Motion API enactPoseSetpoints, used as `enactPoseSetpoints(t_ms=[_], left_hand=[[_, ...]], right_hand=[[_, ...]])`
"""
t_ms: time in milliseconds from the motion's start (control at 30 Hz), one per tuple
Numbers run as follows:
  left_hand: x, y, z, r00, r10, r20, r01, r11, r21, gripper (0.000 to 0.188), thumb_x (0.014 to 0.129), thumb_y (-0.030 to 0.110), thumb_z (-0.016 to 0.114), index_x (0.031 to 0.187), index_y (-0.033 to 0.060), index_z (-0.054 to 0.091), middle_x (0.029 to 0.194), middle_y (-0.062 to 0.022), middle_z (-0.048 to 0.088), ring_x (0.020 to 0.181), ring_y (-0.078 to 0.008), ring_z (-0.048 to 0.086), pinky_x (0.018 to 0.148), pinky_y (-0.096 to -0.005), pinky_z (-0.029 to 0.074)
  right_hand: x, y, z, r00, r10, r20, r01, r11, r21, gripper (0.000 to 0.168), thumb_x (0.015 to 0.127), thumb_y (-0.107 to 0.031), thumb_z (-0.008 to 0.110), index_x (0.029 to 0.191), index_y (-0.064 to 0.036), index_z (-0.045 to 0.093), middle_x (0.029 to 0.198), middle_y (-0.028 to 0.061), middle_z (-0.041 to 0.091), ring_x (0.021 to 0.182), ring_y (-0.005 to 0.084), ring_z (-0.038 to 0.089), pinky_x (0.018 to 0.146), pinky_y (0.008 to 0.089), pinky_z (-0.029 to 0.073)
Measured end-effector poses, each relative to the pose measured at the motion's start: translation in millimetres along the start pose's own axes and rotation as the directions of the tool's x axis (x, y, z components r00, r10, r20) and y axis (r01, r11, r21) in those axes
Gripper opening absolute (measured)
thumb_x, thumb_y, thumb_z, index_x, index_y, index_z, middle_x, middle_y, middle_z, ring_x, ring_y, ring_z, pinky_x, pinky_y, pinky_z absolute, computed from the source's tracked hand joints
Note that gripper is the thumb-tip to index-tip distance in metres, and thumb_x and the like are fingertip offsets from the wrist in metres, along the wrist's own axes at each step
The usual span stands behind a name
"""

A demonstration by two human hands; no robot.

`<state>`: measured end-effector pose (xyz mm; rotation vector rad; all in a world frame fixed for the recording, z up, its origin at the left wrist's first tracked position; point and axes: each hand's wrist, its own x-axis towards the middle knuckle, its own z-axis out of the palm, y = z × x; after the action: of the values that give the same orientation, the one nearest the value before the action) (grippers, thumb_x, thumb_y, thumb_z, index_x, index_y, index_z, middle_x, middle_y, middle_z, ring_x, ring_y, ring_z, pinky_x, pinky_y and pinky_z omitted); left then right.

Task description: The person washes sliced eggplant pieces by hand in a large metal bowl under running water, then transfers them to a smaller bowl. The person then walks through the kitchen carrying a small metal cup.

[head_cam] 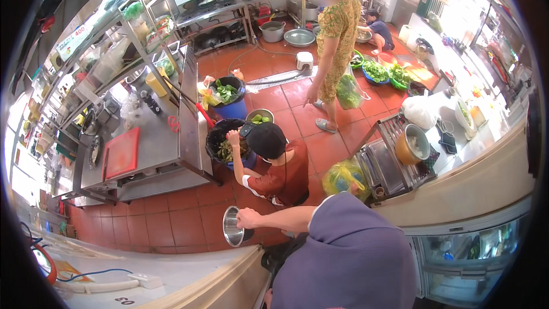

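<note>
My right hand (248,219) grips the rim of a shiny metal bowl (233,226), which is tilted on its side above the red tiled floor, its inside facing left. Nothing shows in the bowl. A small part of my left hand (268,298) appears at the bottom edge, beside my purple-grey shirt; its fingers and anything in them are hidden. Beyond the bowl, a co-worker in a dark cap and red-brown shirt (296,171) crouches at a black-lined blue bin (250,162) holding plant scraps. A metal bowl with green vegetables (260,116) is beside that bin.
A steel table (163,146) with a red cutting board (122,152) stands left. Another lined blue bin (231,108) holds leaves. A standing person (336,30) carries a bag of greens (349,91). A yellow bag (343,178) and metal rack (388,161) are right; a white counter (193,283) is lower left.
</note>
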<state>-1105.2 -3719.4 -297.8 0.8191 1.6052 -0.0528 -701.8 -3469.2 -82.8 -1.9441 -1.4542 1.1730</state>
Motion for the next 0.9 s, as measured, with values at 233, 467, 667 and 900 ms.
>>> enactPoseSetpoints(t_ms=[233,467,667,900], left_hand=[[-4,-11,-11,0.999,-0.008,0.048,0.009,1.0,-0.026,0.041,0.097,0.03,0.061,0.123,-0.0016,0.066,0.109,-0.0137,0.068,0.096,-0.0239,0.063,0.082,-0.0358,0.046],[2,-19,-26,0.991,-0.021,0.134,0.024,1.0,-0.019,0.038,0.097,0.029,0.062,0.122,0.0018,0.066,0.103,-0.0106,0.068,0.09,-0.021,0.062,0.076,-0.0342,0.045],[1,-19,-27,0.984,-0.028,0.177,0.032,0.999,-0.022,0.034,0.097,0.029,0.063,0.121,0.0047,0.067,0.097,-0.008,0.067,0.085,-0.0184,0.062,0.07,-0.0328,0.043],[-18,-20,-7,0.984,-0.014,0.177,0.012,1.0,0.014,0.031,0.097,0.028,0.063,0.12,0.0081,0.067,0.091,-0.005,0.067,0.079,-0.0155,0.061,0.064,-0.0311,0.042]], right_hand=[[-34,-20,5,0.957,0.263,0.123,-0.253,0.963,-0.091,0.032,0.074,-0.022,0.078,0.099,-0.003,0.078,0.1,0.0227,0.076,0.098,0.0394,0.075,0.082,0.0493,0.061],[-119,64,25,0.878,0.479,-0.004,-0.479,0.877,-0.042,0.031,0.072,-0.029,0.073,0.086,-0.002,0.079,0.085,0.0179,0.077,0.083,0.0341,0.077,0.075,0.0458,0.061],[-199,145,19,0.741,0.647,-0.178,-0.646,0.76,0.075,0.033,0.08,-0.035,0.069,0.073,-0.003,0.077,0.067,0.0083,0.073,0.064,0.022,0.074,0.068,0.038,0.062],[-263,234,-3,0.549,0.803,-0.233,-0.762,0.595,0.255,0.028,0.081,-0.03,0.069,0.072,-0.005,0.077,0.069,0.0091,0.074,0.063,0.0217,0.073,0.067,0.0367,0.061]])
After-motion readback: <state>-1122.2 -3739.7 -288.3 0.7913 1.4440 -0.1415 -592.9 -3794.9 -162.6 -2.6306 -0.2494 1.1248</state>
